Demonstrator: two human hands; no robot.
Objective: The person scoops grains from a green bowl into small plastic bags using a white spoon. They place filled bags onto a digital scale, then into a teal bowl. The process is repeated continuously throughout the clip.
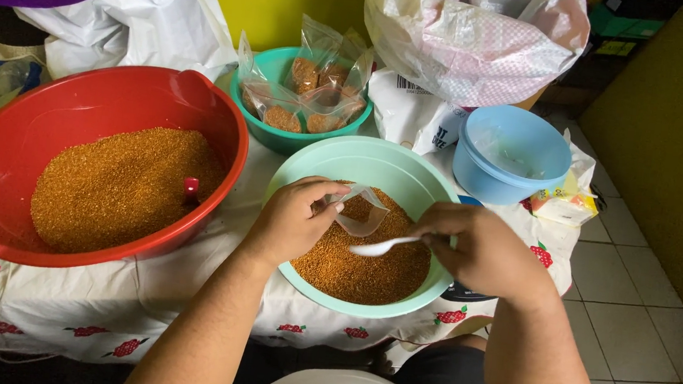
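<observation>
1. The white plastic spoon (382, 245) lies nearly level over the mint-green bowl (378, 160), its long axis running from 3 o'clock to 9 o'clock, bowl end pointing toward 9 and slightly down.
2. The right hand (482, 251) pinches the spoon's handle between thumb and fingers; the handle's end is hidden inside the grip.
3. The small clear plastic bag (359, 210) hangs just at 11 o'clock of the spoon tip, thin, crinkled and see-through, its mouth tilted toward the spoon.
4. The left hand (293, 219) holds the bag's edge, thumb and fingers pressed together on the film; whether anything is inside the bag is hard to make out.
5. Under both hands the mint-green bowl, smooth and round, holds fine orange-brown grains (359, 269), partly covered by the hands.
6. At 9 o'clock a large red plastic basin (4, 143) holds a bigger heap of the same grains, with a small red object half sunk near its right rim.
7. At 12 o'clock a teal bowl (263, 68) carries filled small packets (310, 89).
8. At 2 o'clock stands a pale blue tub (512, 154); its contents are unclear.
9. All rest on a white cloth with red flowers (96, 310); plastic sacks behind are cut off by the top edge.
</observation>
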